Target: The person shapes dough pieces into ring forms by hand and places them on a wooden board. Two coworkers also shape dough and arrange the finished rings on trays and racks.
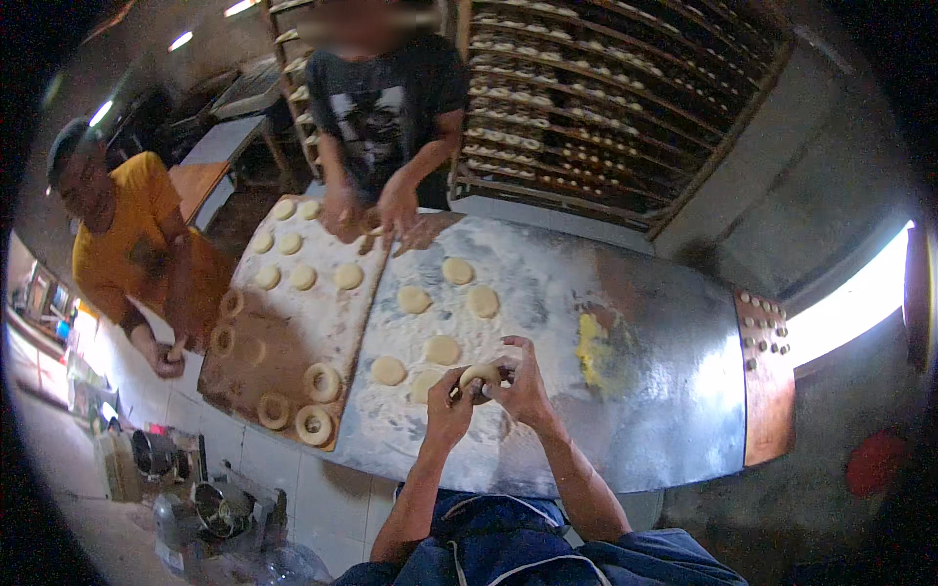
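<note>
A pale ring of dough (479, 375) is held up over the near edge of the floured table. My left hand (449, 408) grips its left side, fingers curled round it. On its other side, my right hand (520, 389) holds the ring too, with the forefinger raised away from it. Several flat dough rounds lie just beyond my hands, among them one round (442, 350) straight ahead and another round (388, 370) to the left. A further round (424, 387) is partly covered by my left hand.
The metal table (655, 391) carries flour and a yellow smear (591, 350). A wooden board (303, 361) at left holds dough rounds and rings (314, 426). Two co-workers stand across and left; the far person's hands (396, 210) work over the table. Racks (586, 127) rise behind.
</note>
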Tool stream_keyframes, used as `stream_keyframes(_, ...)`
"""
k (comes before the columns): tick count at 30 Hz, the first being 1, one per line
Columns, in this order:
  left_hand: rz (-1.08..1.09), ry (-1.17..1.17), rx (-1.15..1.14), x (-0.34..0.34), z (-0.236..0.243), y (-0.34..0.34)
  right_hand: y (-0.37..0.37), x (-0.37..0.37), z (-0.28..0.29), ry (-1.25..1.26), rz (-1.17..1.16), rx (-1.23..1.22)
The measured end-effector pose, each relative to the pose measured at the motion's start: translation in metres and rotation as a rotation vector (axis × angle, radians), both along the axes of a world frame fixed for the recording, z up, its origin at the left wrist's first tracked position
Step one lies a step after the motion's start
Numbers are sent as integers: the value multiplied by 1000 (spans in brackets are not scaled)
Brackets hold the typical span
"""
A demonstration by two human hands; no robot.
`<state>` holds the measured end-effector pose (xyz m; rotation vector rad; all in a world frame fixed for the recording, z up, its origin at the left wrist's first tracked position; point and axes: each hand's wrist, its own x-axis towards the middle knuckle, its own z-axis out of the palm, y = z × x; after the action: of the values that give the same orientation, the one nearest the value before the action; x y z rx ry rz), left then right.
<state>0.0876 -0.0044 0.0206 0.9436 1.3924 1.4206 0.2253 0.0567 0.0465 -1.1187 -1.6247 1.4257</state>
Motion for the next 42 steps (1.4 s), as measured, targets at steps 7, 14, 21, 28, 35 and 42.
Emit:
stream_keyframes(7, -241, -886, 118, 60, -23, -5, -1, 79, 23, 420, 260, -409)
stream_keyframes(14, -96, -856, 221, 114, -9, 4, 2, 109, -56, 169, -149, -408)
stream_keyframes(21, 6, 90, 21, 141, -36, 4, -18, 114, -47, -156, -109, -341)
stream_keyframes(28, 56, 25, 19, 138, -45, 10, -22, 124, -13, -275, 2, -22)
stream_keyframes(35, 183, -532, 37, 119, -44, 10, -28, 92, -7, 83, 5, -86)
stream_keyframes(42, 291, -714, 18, 71, -75, 1, -38, 35, -19, 41, -63, 234)
